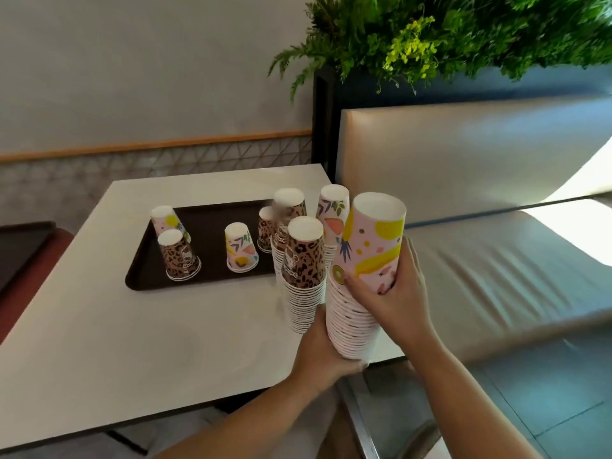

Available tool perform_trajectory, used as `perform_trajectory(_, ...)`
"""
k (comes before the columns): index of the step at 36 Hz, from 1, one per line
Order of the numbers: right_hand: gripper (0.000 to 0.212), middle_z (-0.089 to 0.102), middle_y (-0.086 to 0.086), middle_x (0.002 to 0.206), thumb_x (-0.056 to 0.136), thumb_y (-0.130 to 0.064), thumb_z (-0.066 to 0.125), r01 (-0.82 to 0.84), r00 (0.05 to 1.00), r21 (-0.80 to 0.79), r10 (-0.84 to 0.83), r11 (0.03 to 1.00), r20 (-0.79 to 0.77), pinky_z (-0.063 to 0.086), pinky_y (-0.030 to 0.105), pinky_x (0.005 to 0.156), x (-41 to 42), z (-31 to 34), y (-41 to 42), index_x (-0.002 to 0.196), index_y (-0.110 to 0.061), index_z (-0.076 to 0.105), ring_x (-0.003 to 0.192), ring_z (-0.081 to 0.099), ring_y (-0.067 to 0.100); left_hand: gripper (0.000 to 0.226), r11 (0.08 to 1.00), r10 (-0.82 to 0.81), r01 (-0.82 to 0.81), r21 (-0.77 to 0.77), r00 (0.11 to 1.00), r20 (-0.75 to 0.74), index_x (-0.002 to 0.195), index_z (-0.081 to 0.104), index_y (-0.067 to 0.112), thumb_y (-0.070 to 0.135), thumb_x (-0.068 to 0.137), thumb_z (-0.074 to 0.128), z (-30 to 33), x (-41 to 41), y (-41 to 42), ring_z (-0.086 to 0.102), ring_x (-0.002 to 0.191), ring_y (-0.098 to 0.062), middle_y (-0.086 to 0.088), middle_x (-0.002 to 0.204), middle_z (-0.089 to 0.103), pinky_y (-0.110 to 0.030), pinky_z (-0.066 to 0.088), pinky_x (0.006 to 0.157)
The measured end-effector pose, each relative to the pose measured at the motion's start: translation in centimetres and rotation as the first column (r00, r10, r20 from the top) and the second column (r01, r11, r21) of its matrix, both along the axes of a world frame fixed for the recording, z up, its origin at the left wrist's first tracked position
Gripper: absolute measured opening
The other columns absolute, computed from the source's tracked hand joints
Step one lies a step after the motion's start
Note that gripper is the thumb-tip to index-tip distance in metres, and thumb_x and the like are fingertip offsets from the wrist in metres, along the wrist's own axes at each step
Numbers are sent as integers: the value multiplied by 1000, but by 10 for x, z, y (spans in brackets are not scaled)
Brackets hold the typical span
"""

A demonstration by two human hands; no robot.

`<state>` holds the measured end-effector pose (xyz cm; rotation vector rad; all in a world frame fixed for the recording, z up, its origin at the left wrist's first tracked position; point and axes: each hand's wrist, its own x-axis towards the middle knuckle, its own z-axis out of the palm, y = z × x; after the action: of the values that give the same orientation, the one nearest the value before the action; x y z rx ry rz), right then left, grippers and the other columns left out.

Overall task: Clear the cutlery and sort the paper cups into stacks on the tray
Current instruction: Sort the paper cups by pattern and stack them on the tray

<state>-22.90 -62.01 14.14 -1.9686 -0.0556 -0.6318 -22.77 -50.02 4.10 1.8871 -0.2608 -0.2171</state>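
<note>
both hands' grip (394, 293) (326, 351) around a tall fruit-print cup stack (359, 293) beside the tray (212, 226)

A white table (99, 326) is standing near a grey wall (132, 61). A padded bench (496, 260) is sitting beside it, and green plants (447, 31) are hanging above the bench.

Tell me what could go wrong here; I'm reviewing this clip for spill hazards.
The tall fruit-print stack, held by the left hand at its base and the right hand higher up, hangs past the table edge and could buckle. It may also knock the leopard stack beside it.
</note>
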Motion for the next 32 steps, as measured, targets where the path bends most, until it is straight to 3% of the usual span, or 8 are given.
perform_trajectory(5, 62, 56, -4, 111, 55, -59, 69, -26, 999, -9, 26, 1000, 36, 50, 39, 86, 1, 20, 58, 109, -42, 42, 106, 55, 14, 92, 998, 54, -53, -16, 998, 18, 122, 38, 40, 29, 47, 90, 14, -6, 55, 58, 108, -2, 17, 118, 59, -22, 51, 88)
perform_trajectory(12, 65, 50, -10, 109, 55, -62, 64, -46, 996, -12, 46, 999, 77, 44, 29, 88, 14, 27, 133, 111, -42, 37, 106, 51, 12, 88, 990, 135, -136, -35, 991, -19, 116, 41, 35, 28, 45, 93, 28, -4, 126, 59, 105, -6, 15, 114, 60, -30, 54, 87)
perform_trajectory(17, 60, 52, -5, 103, 58, -62, 64, -118, 990, -20, 119, 993, 70, 40, 13, 78, 30, 23, 196, 106, -32, 44, 96, 52, 9, 84, 975, 223, -223, 12, 975, -18, 114, 41, 36, 23, 48, 92, 24, 10, 194, 59, 103, -7, 15, 111, 59, -21, 51, 80)
perform_trajectory(20, 59, 52, -4, 103, 63, -51, 75, -177, 984, -15, 177, 984, 21, 43, 17, 80, 44, 21, 227, 108, -27, 47, 97, 53, 7, 88, 957, 287, -286, 39, 958, -23, 118, 41, 33, 24, 48, 92, 21, 22, 226, 58, 107, -12, 14, 112, 58, -26, 52, 84)
perform_trajectory(24, 55, 53, -5, 107, 66, -39, 78, -248, 968, -18, 247, 969, -50, 43, 17, 81, 63, 23, 260, 109, -30, 44, 98, 51, 5, 96, 945, 328, -328, 22, 943, -53, 130, 37, 31, 22, 51, 92, 20, 39, 259, 54, 105, -9, 16, 114, 52, -5, 45, 66)
perform_trajectory(28, 55, 57, 1, 113, 66, -40, 78, -305, 949, 9, 305, 952, -76, 49, 31, 87, 86, 23, 285, 109, -31, 44, 103, 55, 12, 101, 928, 366, -370, -48, 928, -73, 131, 42, 25, 24, 45, 94, 15, 56, 279, 58, 109, -14, 9, 120, 59, -21, 53, 81)
perform_trajectory(30, 56, 57, 0, 114, 67, -40, 77, -327, 941, -1, 326, 945, -94, 49, 32, 89, 99, 25, 295, 110, -32, 43, 104, 55, 12, 101, 913, 398, -403, -58, 914, -85, 126, 46, 25, 33, 38, 94, 14, 68, 286, 63, 104, -22, 2, 113, 65, -30, 59, 72)
perform_trajectory(32, 56, 57, 0, 115, 68, -37, 78, -363, 927, -3, 360, 932, -103, 49, 31, 89, 113, 27, 304, 111, -30, 43, 105, 55, 12, 97, 901, 421, -426, -80, 904, -75, 126, 47, 23, 25, 41, 94, 14, 81, 294, 63, 102, -21, 3, 111, 64, -20, 57, 58)
